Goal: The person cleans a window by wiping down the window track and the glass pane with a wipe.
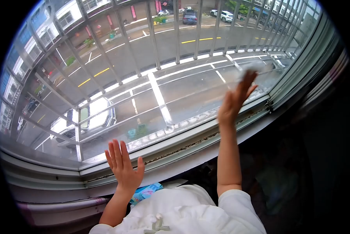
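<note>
My left hand (125,167) is spread flat with its fingers pointing up, at the lower part of the window, in front of the frame and the glass. Nothing shows in it. My right hand (234,99) reaches higher up at the right, against or close to the window glass (190,101). Its fingers are smeared by motion. A pale, blurred patch (256,67) lies at its fingertips; whether that is a cloth or a smear on the glass, I cannot tell.
The sill track (182,148) holds dark dirt. Metal bars (155,43) stand outside the glass. Beyond them are a street, a white car (85,117) and other parked vehicles. A bright blue patterned item (145,192) lies by my white top, and a curtain (62,206) hangs at lower left.
</note>
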Demonstrator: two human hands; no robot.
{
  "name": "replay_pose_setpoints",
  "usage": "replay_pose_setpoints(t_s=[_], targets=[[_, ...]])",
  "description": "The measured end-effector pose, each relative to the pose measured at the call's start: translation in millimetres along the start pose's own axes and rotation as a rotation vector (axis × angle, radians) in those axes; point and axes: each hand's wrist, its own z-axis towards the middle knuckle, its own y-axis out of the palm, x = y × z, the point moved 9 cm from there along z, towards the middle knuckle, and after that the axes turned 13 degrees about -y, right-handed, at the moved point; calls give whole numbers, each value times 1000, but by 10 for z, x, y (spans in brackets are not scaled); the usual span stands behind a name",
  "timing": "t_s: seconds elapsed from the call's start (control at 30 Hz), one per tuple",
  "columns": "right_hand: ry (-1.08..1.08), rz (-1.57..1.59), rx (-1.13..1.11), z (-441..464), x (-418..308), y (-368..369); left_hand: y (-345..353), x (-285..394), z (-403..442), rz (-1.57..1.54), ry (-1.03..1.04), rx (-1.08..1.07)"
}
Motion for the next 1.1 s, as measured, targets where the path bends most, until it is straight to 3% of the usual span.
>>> replay_pose_setpoints(t_s=[0.1, 0.17, 0.27, 0.33, 0.5, 0.57, 0.63, 0.83, 0.9, 1.1], targets=[[210, -31, 123, -178, 784, -216, 37, -22, 0, 23, 3, -11], [427, 132, 201, -446, 1247, -319, 58, -19, 10, 23, 4, -9], [438, 236, 192, -586, 1044, -255, 90, 7, 18, 32, 7, 11], [311, 82, 24, -661, 481, -94, 90, 21, 20, 32, 16, 35], [9, 200, -240, -1054, -1101, 389, 73, 28, 29, 48, 20, 18], [-69, 150, -490, -1382, -1454, 558, 65, 8, 34, 51, 7, 3], [-171, 67, -532, -1461, -1521, 576, 67, -6, 31, 63, 8, -3], [88, -88, -504, -1603, -781, 332, 80, 10, -22, -9, -17, -40], [265, -139, -531, -1662, -363, 197, 115, 17, -69, -37, -35, -51], [376, -503, -564, -1599, 763, -199, 294, 253, -277, -206, 24, -296]])
